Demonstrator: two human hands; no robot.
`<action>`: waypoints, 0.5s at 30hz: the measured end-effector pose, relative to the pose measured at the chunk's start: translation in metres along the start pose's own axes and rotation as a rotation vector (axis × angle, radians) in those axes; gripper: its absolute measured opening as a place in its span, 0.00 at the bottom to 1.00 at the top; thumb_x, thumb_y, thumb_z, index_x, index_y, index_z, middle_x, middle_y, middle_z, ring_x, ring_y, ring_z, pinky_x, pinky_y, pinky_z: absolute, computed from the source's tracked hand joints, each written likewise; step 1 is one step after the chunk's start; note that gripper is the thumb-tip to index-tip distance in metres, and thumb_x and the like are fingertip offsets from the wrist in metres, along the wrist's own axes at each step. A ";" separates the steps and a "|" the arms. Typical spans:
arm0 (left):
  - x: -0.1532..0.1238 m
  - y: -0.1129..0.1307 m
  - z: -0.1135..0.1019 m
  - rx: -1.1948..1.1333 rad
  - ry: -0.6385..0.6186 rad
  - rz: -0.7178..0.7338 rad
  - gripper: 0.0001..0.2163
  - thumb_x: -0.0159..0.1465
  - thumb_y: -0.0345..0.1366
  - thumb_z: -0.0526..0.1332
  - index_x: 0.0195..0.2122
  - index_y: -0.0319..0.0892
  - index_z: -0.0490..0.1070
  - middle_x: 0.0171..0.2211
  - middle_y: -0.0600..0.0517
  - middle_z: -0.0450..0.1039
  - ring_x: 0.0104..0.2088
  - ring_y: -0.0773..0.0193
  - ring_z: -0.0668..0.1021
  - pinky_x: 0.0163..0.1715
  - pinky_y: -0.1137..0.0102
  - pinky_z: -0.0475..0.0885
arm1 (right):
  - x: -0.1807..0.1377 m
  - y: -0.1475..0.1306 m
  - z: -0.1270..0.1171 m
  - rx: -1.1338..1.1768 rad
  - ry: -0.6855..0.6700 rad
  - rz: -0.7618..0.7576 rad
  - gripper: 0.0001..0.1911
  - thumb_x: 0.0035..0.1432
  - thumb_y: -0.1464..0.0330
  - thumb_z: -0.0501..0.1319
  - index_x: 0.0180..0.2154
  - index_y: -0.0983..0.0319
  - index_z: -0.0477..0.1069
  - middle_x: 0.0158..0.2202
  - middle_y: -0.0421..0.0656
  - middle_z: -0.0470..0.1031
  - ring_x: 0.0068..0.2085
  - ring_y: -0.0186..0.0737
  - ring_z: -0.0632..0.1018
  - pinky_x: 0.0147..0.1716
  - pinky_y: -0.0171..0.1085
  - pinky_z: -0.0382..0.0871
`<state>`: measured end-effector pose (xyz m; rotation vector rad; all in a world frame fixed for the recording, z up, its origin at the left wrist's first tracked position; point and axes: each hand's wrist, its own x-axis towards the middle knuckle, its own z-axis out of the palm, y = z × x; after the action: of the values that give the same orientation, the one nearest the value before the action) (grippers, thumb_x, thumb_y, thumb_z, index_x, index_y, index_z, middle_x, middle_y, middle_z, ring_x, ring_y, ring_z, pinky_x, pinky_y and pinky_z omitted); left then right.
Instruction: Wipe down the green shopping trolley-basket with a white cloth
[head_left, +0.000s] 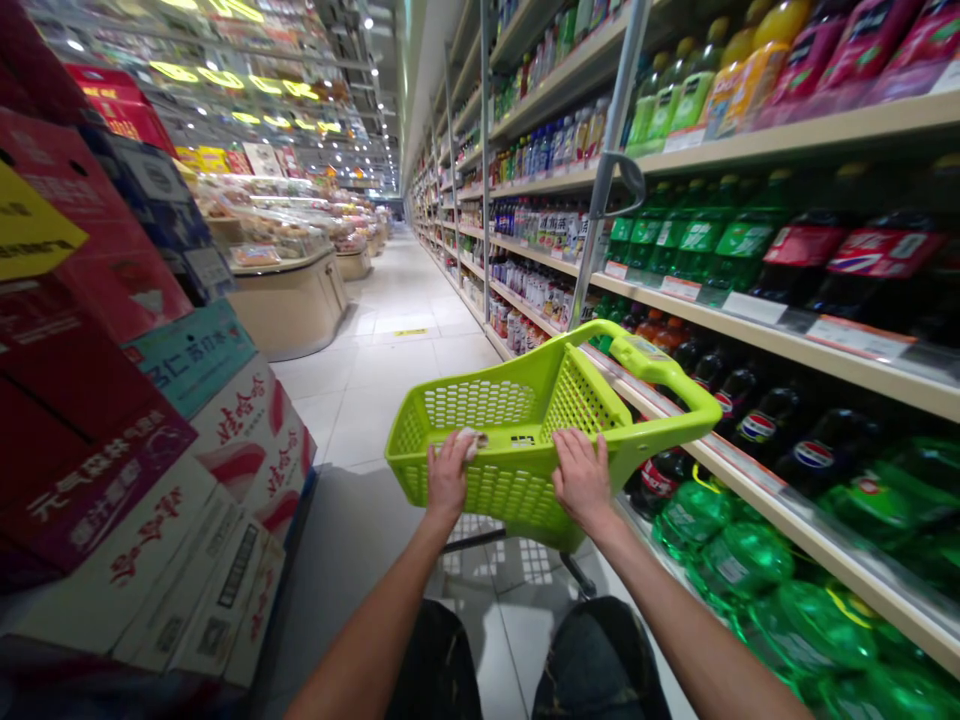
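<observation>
2 forearms (679, 605) low in frame end in a left grip (448, 475) closed on a white wad (472, 441) and a right grip (583, 475) curled down, both at the rim (517, 451) of the green cart (502, 485) mid-frame: likely light, stiff plastic, best held by its handle (667, 370), right of centre.

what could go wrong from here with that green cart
Swinging the bright green plastic cart rightward might bump the large green plastic bottles, since its curved green handle appears close to that side. The small, white, crumpled wad at the left hand might drop into the cart.
</observation>
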<state>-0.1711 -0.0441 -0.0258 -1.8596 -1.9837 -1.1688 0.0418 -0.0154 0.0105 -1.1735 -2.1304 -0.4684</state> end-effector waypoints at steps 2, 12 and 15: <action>-0.001 -0.007 -0.002 0.009 0.027 -0.044 0.22 0.55 0.20 0.46 0.48 0.44 0.65 0.51 0.46 0.66 0.54 0.61 0.65 0.56 0.52 0.53 | 0.001 -0.003 0.002 -0.003 0.002 0.021 0.24 0.48 0.74 0.52 0.50 0.67 0.64 0.49 0.49 0.69 0.53 0.45 0.62 0.57 0.49 0.37; -0.002 0.028 0.007 -0.011 -0.066 0.099 0.23 0.55 0.19 0.47 0.47 0.46 0.66 0.53 0.47 0.65 0.55 0.61 0.65 0.56 0.51 0.50 | -0.001 0.000 -0.001 -0.016 -0.008 -0.006 0.25 0.48 0.75 0.52 0.50 0.66 0.63 0.50 0.48 0.68 0.54 0.44 0.61 0.57 0.49 0.37; -0.002 -0.002 -0.005 0.031 0.039 -0.107 0.22 0.56 0.20 0.47 0.48 0.45 0.65 0.52 0.45 0.66 0.54 0.59 0.66 0.56 0.49 0.50 | -0.001 -0.001 0.001 -0.008 -0.002 0.011 0.24 0.48 0.74 0.52 0.50 0.67 0.64 0.50 0.48 0.68 0.54 0.45 0.61 0.57 0.49 0.38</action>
<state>-0.1742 -0.0485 -0.0242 -1.7220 -2.0901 -1.1853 0.0406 -0.0160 0.0090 -1.1900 -2.1251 -0.4719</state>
